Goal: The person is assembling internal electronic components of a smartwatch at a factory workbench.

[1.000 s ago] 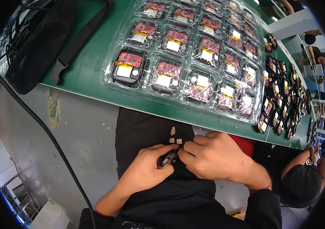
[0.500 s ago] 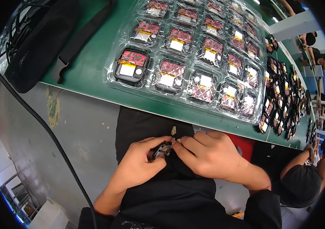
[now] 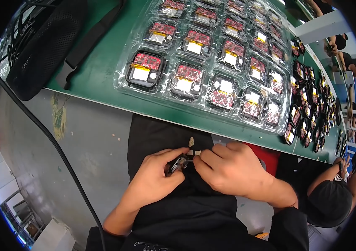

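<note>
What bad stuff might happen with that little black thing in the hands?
It might fall: the left hand holds the small black part over the lap, not over the green table, so a slip could send it to the floor. Also, pale scraps lie loose on the dark trousers near the right hand, so a bump could scatter them.

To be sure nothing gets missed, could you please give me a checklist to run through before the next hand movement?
1. Left hand gripping the dark part: ok.
2. Right hand beside the part: ok.
3. What the right fingertips pinch: cannot tell, mostly hidden.
4. Lap free of scraps: not ok, tan scraps lie there.
5. Tray within the table's near edge: ok.
6. Cable clear of both hands: ok.
</note>
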{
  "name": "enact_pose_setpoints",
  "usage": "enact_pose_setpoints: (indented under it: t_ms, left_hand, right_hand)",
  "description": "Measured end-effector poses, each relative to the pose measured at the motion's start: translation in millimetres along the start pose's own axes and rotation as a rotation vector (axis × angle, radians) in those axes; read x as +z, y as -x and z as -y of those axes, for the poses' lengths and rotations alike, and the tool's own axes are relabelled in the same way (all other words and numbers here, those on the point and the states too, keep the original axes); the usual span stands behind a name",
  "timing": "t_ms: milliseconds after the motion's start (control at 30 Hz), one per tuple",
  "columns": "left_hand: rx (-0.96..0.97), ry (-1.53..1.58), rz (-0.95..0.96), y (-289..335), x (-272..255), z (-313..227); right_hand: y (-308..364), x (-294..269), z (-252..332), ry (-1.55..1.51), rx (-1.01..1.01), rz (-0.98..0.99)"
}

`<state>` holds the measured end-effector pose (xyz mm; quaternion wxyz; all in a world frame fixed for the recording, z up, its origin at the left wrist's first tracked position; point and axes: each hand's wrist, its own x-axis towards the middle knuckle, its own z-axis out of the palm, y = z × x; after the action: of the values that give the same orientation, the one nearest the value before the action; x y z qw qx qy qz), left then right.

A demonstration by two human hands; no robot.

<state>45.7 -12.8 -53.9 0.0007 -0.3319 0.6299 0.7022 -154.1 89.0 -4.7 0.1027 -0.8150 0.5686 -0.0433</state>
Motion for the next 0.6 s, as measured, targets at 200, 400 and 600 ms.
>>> enact_pose_setpoints:
  t_ms: [200,400,600]
  left_hand:
    - [0.007,0.016,0.007,-0.4,-0.2,1.8]
    - [-0.031,0.037,0.009,-1.0,-0.9,-0.9]
    - [-0.050,0.050,0.021,-1.1,-0.6,-4.2]
  right_hand:
    - [-1.3,-2.3,2.0,0.082,0.010,-0.081]
    - [-1.6,2.0,1.6,0.045,0.008,-0.068]
    - [-2.3,3.1,0.3,0.056,-0.016,-0.071]
